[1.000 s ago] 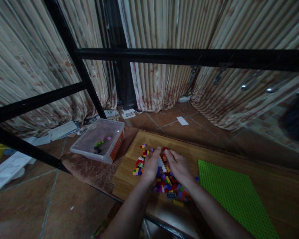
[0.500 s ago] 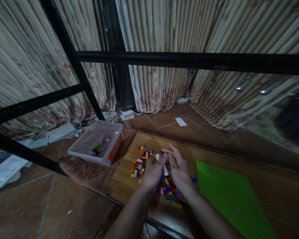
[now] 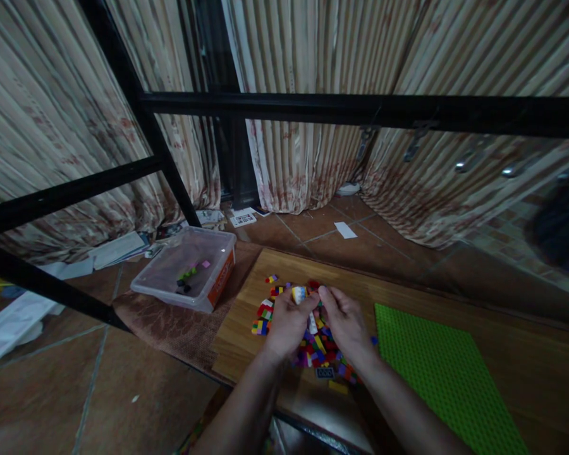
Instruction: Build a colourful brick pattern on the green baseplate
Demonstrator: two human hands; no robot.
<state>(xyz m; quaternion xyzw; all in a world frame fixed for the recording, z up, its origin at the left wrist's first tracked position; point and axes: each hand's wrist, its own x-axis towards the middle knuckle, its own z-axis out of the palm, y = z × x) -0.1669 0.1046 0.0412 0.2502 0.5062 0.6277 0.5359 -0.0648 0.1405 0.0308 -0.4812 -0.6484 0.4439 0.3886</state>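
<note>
Over a heap of toy bricks [image 3: 318, 351] on the wooden board, both of my hands are close together. My left hand [image 3: 286, 323] is closed around a small assembly of building bricks [image 3: 299, 294], mostly white with some blue and yellow; its lower part is hidden by my fingers. My right hand [image 3: 345, 318] has thumb and fingers pinched together near the left fingertips. Whatever sits in that pinch is too small to make out. Below the hands lies a dark brick [image 3: 325, 373] with round studs, and a yellow brick [image 3: 338, 387] is close to it.
A green studded baseplate [image 3: 439, 366] lies right of my hands on the wooden board [image 3: 239, 322]. Left of the board stands a clear plastic bin [image 3: 159, 287] holding a few bricks. A black metal frame [image 3: 265, 104] crosses in front of striped curtains [image 3: 303, 57].
My right hand's fingers, stretched out before, have curled into a pinch. The hands have parted slightly, and more of the white, blue and yellow assembly shows at my left hand.
</note>
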